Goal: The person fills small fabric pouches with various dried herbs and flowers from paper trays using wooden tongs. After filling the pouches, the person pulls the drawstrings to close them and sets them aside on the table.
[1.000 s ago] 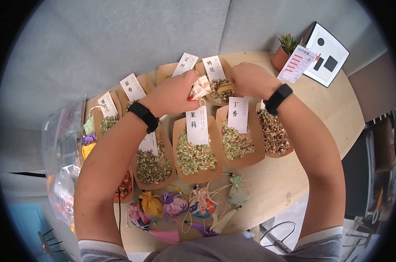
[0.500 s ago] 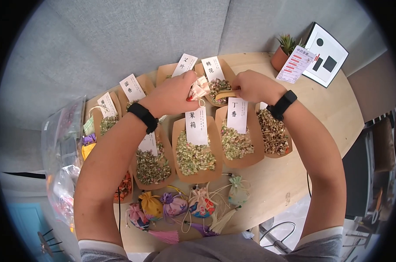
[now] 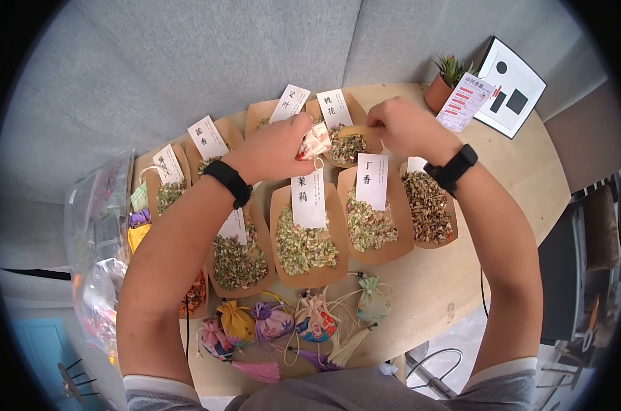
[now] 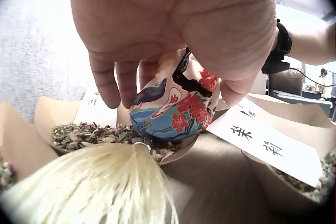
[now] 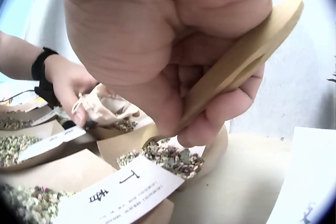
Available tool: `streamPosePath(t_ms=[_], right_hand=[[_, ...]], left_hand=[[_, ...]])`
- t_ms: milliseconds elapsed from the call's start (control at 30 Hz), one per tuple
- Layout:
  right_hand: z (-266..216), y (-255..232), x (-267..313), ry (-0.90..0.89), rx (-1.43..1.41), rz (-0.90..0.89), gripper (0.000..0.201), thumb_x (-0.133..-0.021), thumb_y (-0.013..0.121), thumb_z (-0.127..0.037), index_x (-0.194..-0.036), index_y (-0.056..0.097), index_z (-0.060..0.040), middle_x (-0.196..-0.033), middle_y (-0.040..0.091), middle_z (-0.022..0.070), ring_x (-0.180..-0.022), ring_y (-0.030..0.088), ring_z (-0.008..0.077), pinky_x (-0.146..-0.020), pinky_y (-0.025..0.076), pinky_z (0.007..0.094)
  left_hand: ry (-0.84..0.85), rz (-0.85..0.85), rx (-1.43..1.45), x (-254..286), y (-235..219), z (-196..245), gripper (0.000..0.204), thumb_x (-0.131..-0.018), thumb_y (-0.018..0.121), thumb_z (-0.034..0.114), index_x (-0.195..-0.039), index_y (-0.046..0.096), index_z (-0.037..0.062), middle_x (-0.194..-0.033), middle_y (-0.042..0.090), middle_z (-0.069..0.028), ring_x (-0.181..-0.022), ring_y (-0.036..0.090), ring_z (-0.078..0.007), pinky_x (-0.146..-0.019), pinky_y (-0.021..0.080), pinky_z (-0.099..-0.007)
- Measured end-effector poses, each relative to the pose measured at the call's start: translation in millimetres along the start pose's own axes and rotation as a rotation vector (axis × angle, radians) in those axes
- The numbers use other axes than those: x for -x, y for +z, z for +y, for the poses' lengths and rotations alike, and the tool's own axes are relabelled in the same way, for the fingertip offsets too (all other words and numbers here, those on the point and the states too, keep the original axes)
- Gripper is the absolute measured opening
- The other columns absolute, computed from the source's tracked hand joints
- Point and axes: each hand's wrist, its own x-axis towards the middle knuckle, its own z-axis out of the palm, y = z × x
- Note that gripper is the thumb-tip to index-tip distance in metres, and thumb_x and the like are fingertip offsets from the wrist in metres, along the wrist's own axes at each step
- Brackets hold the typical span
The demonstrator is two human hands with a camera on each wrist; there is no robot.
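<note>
My left hand (image 3: 272,147) holds a small cloth drawstring pouch (image 4: 176,111), printed with red flowers and a blue bird, over the trays. A black cord crosses the pouch, and a cream tassel (image 4: 100,182) hangs below it. In the right wrist view, the pouch's gathered pale mouth (image 5: 107,106) faces the right hand. My right hand (image 3: 410,127) pinches a wooden spoon (image 5: 231,66), with the handle crossing the palm. The spoon's far end is close over dried petals (image 5: 176,158) in a brown paper tray (image 3: 355,104) at the back.
More paper trays of dried herbs (image 3: 307,246) with white label cards (image 3: 372,181) surround the hands. Several finished pouches (image 3: 272,320) lie along the front. Plastic bags (image 3: 94,260) stand at left. A potted plant (image 3: 451,72), a pink card (image 3: 464,103) and a framed board (image 3: 516,75) stand back right.
The right hand has dipped the spoon toward the near side of the back tray, then brought it back up and slightly right. My left hand and its pouch have stayed almost still.
</note>
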Motion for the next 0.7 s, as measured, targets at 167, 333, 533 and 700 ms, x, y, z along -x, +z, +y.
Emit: streamPosePath(t_ms=[167,333,533,700], right_hand=[[-18,-18,-1,-0.113,-0.108,0.143,0.015,-0.079,0.065,-0.006,-0.089,0.074,0.0001,-0.081,0.070,0.0215,-0.079,0.069,0.0373,-0.073,0.054,0.0447],[-14,-21,-4,0.006,-0.010,0.019,0.015,-0.080,0.067,-0.007,-0.091,0.074,0.0001,-0.081,0.070,0.0211,-0.079,0.069,0.0359,-0.073,0.054,0.0438],[-2,23,2,-0.050,0.189,-0.037,0.011,-0.079,0.064,-0.004,-0.086,0.073,-0.0029,-0.079,0.069,0.0189,-0.082,0.068,0.0382,-0.076,0.054,0.0458],[-5,3,0,0.045,0.280,-0.068,0.014,-0.080,0.067,-0.010,-0.086,0.073,0.0008,-0.085,0.072,0.0210,-0.085,0.071,0.0375,-0.076,0.057,0.0443]], left_hand=[[0.001,0.015,0.040,0,-1,5,0.053,-0.080,0.078,0.029,-0.114,0.050,0.0002,-0.096,0.062,-0.0178,-0.088,0.064,-0.0319,-0.073,0.048,-0.0424],[-0.012,0.014,0.019,1,-1,3,0.055,-0.080,0.078,0.030,-0.116,0.050,0.0000,-0.097,0.063,-0.0180,-0.089,0.065,-0.0329,-0.074,0.049,-0.0428],[-0.039,-0.026,0.022,2,-7,9,0.055,-0.080,0.078,0.029,-0.116,0.050,-0.0002,-0.097,0.063,-0.0189,-0.090,0.065,-0.0343,-0.075,0.049,-0.0429],[-0.005,0.017,0.008,4,-2,3,0.054,-0.080,0.078,0.028,-0.116,0.050,-0.0002,-0.098,0.063,-0.0188,-0.090,0.065,-0.0342,-0.075,0.049,-0.0431]])
